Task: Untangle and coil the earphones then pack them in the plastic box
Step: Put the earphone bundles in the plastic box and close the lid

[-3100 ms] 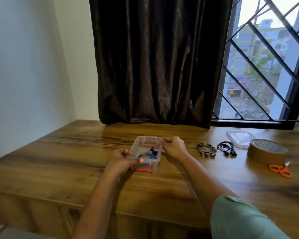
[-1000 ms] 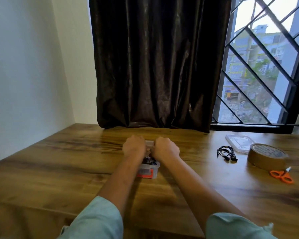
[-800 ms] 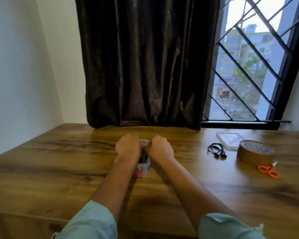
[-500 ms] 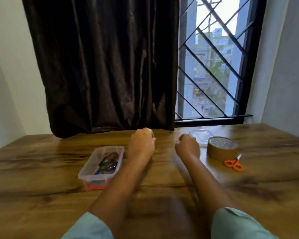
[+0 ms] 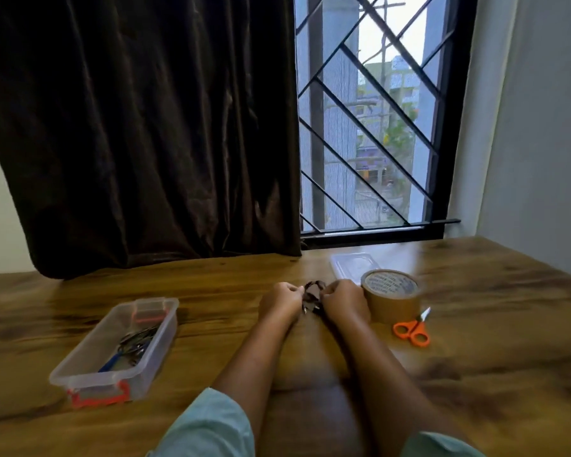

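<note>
A clear plastic box (image 5: pixel 89 364) with orange clips stands on the table at the left, and coiled earphones (image 5: pixel 131 347), grey and blue, lie inside it. A black pair of earphones (image 5: pixel 312 296) is bunched on the table between my two hands. My left hand (image 5: pixel 281 301) pinches its left side with curled fingers. My right hand (image 5: pixel 343 301) grips its right side. Most of the cable is hidden behind my fingers.
A roll of brown tape (image 5: pixel 391 295) stands just right of my right hand. Orange scissors (image 5: pixel 412 329) lie in front of it. The clear box lid (image 5: pixel 351 263) lies behind the tape, near the window. A dark curtain (image 5: pixel 139 127) hangs at the table's back edge.
Both hands left the plastic box and moved right to the black earphones, which they now hold. My head turned right, so the box now sits at the left.
</note>
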The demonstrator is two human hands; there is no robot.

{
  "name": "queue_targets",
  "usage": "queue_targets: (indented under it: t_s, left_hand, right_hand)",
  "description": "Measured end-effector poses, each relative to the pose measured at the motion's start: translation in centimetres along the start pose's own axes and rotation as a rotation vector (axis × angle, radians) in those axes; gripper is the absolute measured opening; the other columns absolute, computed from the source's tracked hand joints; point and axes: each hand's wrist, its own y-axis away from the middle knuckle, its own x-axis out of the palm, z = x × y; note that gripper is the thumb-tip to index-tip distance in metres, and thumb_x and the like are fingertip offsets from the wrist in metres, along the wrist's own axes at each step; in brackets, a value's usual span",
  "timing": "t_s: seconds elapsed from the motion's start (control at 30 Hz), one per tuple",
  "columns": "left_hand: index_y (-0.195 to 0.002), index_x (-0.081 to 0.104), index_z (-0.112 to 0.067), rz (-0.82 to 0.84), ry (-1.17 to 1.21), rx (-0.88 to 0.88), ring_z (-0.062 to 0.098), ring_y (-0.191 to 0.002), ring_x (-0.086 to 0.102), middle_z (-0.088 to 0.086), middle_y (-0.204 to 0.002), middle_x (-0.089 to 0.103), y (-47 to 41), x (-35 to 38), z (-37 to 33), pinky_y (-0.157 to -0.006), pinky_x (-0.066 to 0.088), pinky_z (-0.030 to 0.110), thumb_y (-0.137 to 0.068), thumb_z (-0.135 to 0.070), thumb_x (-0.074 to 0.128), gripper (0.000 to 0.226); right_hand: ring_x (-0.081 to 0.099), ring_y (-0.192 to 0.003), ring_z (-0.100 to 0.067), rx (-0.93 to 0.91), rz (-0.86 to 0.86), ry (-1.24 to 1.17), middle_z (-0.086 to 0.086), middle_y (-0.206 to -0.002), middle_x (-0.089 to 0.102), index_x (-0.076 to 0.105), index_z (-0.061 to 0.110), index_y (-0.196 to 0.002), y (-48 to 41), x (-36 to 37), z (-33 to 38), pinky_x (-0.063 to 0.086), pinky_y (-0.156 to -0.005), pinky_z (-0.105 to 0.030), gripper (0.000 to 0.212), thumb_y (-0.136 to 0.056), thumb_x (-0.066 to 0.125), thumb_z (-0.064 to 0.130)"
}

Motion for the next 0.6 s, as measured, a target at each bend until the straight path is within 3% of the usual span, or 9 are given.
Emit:
queue_targets:
  t_s: [0.07, 0.13, 0.23, 0.33, 0.43, 0.6]
  left_hand:
    - [-0.099, 0.067, -0.021, 0.032, 0.022, 0.005, 0.024, -0.086, 0.066, 0.002, -0.090, 0.069, -0.7, 0.2, 0.1, -0.084, 0.055, 0.039, -0.088, -0.042, 0.059, 0.025]
    - [-0.090, 0.066, -0.020, 0.041, 0.049, 0.005, 0.025, -0.085, 0.066, 0.003, -0.088, 0.068, -1.2, 0.3, 0.2, -0.083, 0.056, 0.040, -0.084, -0.041, 0.065, 0.022]
    - [-0.085, 0.061, -0.020, 0.044, 0.095, -0.024, 0.023, -0.084, 0.065, 0.003, -0.088, 0.067, -1.0, 0.0, 0.2, -0.082, 0.056, 0.038, -0.081, -0.038, 0.070, 0.020]
    - [-0.106, 0.058, -0.014, 0.053, 0.282, -0.062, 0.022, -0.085, 0.062, 0.005, -0.101, 0.065, -0.3, -0.6, 0.3, -0.075, 0.056, 0.035, -0.083, -0.029, 0.069, 0.029]
    - [-0.119, 0.055, -0.014, 0.086, 0.429, -0.071, 0.023, -0.082, 0.062, 0.009, -0.105, 0.064, 1.1, -1.9, 0.2, -0.059, 0.048, 0.028, -0.091, -0.023, 0.061, 0.030]
    - [-0.109, 0.060, -0.011, 0.009, 0.447, 0.036, 0.018, -0.066, 0.053, 0.009, -0.093, 0.064, 3.3, -6.3, 0.0, -0.051, 0.043, 0.028, -0.093, -0.026, 0.058, 0.023]
  right_hand:
    - [0.064, -0.084, -0.019, -0.020, 0.013, -0.088, -0.001, -0.092, 0.070, 0.070, 0.023, -0.083, -0.3, 0.3, 0.2, 0.052, -0.071, -0.028, 0.011, -0.087, 0.060, 0.021]
    - [0.063, -0.076, -0.015, -0.067, 0.016, -0.185, 0.003, -0.082, 0.068, 0.065, 0.026, -0.070, -0.3, 0.4, 0.3, 0.052, -0.067, -0.027, 0.019, -0.085, 0.061, 0.015]
    - [0.060, -0.071, -0.009, -0.109, 0.064, -0.394, 0.006, -0.076, 0.064, 0.068, 0.025, -0.099, 0.2, 0.2, 0.4, 0.050, -0.060, -0.022, 0.023, -0.084, 0.065, 0.008]
    - [0.054, -0.072, -0.004, -0.178, 0.154, -0.484, 0.007, -0.085, 0.060, 0.060, 0.021, -0.126, 1.4, -0.2, 0.8, 0.043, -0.060, -0.015, 0.042, -0.088, 0.060, 0.002]
    - [0.061, -0.077, -0.007, -0.291, 0.193, -0.453, 0.004, -0.089, 0.067, 0.069, 0.020, -0.110, 3.0, -1.2, 1.6, 0.043, -0.056, -0.011, 0.029, -0.093, 0.053, 0.003]
    - [0.059, -0.066, -0.011, -0.264, 0.184, -0.569, 0.004, -0.075, 0.064, 0.066, 0.023, -0.081, 5.5, -2.0, 3.5, 0.048, -0.060, -0.026, 0.020, -0.093, 0.056, 0.011]
